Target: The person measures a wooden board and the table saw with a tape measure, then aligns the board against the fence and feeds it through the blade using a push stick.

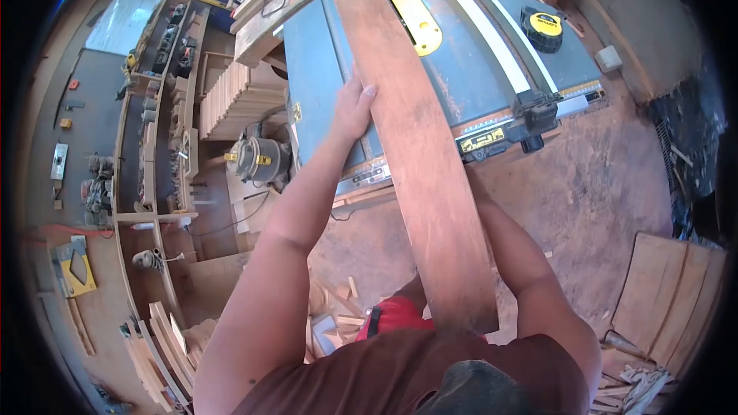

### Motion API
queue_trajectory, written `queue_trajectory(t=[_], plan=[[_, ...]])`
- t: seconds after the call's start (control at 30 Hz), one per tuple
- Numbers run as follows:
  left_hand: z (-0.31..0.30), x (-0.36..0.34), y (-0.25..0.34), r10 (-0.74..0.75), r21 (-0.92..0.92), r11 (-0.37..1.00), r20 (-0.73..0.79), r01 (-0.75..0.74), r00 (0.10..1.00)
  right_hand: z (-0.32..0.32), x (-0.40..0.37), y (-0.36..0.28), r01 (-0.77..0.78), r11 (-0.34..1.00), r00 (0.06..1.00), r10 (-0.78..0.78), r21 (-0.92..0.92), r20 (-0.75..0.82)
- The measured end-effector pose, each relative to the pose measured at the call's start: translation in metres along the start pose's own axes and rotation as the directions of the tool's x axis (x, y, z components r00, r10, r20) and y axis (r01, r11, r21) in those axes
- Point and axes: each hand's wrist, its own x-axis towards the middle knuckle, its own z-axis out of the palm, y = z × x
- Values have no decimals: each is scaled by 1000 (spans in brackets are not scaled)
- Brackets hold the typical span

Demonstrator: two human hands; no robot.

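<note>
Board (415, 146) over table saw (315, 69), left hand (354, 110) clasped on its edge, right hand unseen

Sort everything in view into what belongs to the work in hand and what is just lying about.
In use:
- board
- left hand, gripping the board's edge
- table saw under the board
- fence

Lying about:
- tape measure on the saw top
- stack of slats
- tool shelf
- offcuts on the floor
- leaning panels
</note>
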Motion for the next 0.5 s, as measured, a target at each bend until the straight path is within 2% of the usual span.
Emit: queue_trajectory(t=[0.07, 0.2, 0.27, 0.3, 0.37, 0.4, 0.43, 0.47, 0.5], plan=[[3, -5, -2, 11, 8, 1000, -33, -11, 999, -42, 6, -7, -137, 987, 982, 147, -86, 122], [6, -6, -9, 18, -41, 999, -46, -20, 999, 0, 16, 38, -248, 968, 963, 243, 28, 117], [9, -4, -20, 18, -53, 998, -58, -21, 998, 8, 17, 36, -305, 941, 935, 325, -146, 143], [8, -3, -18, 18, -58, 998, -57, -21, 998, 4, 15, 36, -308, 939, 934, 329, -150, 140], [8, -4, -14, 18, -96, 995, -50, -23, 999, -6, 6, 38, -120, 973, 958, 166, -199, 233], [7, -5, -11, 20, -103, 994, -48, -25, 999, 3, 4, 64, -125, 971, 959, 171, -203, 228], [7, -6, -8, 0, -98, 995, -47, -5, 999, 23, 5, 114, -32, 999, 978, 27, 21, 205], [6, -6, -5, -18, -92, 996, -47, 14, 999, 33, 2, 140, 74, 968, 983, -112, 239, 149], [4, -6, -1, -14, -98, 995, -45, 10, 999, 19, -11, 127, 73, 969, 984, -108, 235, 143]])
